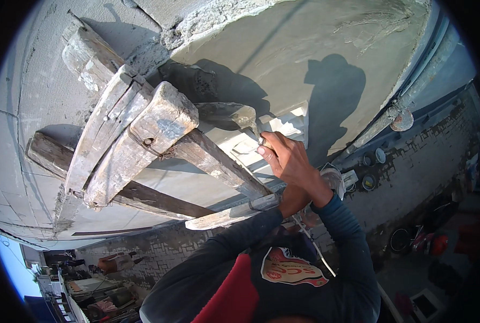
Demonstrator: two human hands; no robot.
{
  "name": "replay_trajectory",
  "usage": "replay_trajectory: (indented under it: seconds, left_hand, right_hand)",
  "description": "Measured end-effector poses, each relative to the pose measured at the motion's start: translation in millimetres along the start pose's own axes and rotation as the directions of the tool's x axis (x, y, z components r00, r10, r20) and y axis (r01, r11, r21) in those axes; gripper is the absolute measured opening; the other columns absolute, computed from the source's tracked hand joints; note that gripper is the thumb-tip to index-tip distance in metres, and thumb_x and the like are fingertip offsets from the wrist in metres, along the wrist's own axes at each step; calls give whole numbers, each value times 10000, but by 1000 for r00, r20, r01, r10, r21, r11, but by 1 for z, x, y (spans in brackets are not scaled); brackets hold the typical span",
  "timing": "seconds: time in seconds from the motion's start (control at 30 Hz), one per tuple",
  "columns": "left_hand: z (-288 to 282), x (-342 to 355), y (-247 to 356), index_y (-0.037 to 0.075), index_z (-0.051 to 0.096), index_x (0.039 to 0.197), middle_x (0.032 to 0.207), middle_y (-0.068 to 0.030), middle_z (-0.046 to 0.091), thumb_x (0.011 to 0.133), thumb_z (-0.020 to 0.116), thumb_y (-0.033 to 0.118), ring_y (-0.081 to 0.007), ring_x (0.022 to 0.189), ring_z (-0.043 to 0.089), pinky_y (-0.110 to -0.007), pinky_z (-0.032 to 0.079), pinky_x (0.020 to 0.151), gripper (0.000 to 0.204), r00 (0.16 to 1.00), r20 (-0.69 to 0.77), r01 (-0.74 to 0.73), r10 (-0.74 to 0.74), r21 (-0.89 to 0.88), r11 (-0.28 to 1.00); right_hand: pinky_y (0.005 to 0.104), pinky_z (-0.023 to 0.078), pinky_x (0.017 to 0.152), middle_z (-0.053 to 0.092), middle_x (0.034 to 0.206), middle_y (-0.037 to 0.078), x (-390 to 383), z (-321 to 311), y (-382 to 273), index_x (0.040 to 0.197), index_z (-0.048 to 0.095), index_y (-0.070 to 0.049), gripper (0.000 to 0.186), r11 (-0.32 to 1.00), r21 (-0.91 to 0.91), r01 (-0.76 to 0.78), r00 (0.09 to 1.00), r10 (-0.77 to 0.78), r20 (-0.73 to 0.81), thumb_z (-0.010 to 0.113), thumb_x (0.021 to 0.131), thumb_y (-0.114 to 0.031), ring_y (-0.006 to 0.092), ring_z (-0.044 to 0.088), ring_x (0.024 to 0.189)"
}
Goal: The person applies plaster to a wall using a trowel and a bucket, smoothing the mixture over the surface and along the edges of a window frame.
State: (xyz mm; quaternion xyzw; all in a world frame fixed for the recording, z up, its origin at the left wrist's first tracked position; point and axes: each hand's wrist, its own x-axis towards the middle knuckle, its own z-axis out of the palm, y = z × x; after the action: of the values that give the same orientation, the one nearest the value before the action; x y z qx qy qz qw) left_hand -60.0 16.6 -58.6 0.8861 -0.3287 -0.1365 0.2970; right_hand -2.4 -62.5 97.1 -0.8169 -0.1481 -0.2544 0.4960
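Observation:
My right hand is closed round the handle of a trowel, whose flat grey blade points left toward the wooden ladder. The blade lies just above a sunlit white panel with raised shapes, set in the grey plastered wall; whether it touches the wall I cannot tell. Beneath my right wrist crosses my left forearm; the left hand itself is hidden behind the right one, so its fingers do not show. Close by, a pale round container is partly covered by my right wrist.
A weathered wooden ladder, bound with wire, leans at the left. A pipe runs along the wall's right edge. Far below are several buckets on paving, a red motorbike, and another person at lower left.

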Motion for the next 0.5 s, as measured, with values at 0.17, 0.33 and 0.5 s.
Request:
replay_trajectory:
  seconds: [0.17,0.33,0.5]
  left_hand:
    - [-3,-16,3,52,641,1124,1048,-160,679,882,614,297,-378,1045,623,-437,476,907,345,968,-190,-194,161,-170,966]
    - [-15,-4,12,12,624,989,943,-188,682,826,662,273,-367,911,668,-451,523,779,310,996,-69,-54,50,-62,997]
    - [-8,3,13,-9,594,881,792,-198,668,777,689,227,-349,732,686,-456,537,634,275,994,38,93,-102,184,979]
  right_hand:
    - [421,511,628,664,876,152,52,-5,-35,1097,619,-18,298,994,-107,34,998,-40,-56,641,925,-260,362,649,719]
    - [311,465,558,612,721,88,54,-35,-20,1106,623,32,288,977,206,-50,907,131,-400,620,956,-214,164,585,612]
    - [324,447,542,597,693,63,55,-53,3,1101,618,40,320,934,331,-134,986,158,-46,587,977,-254,149,542,583]
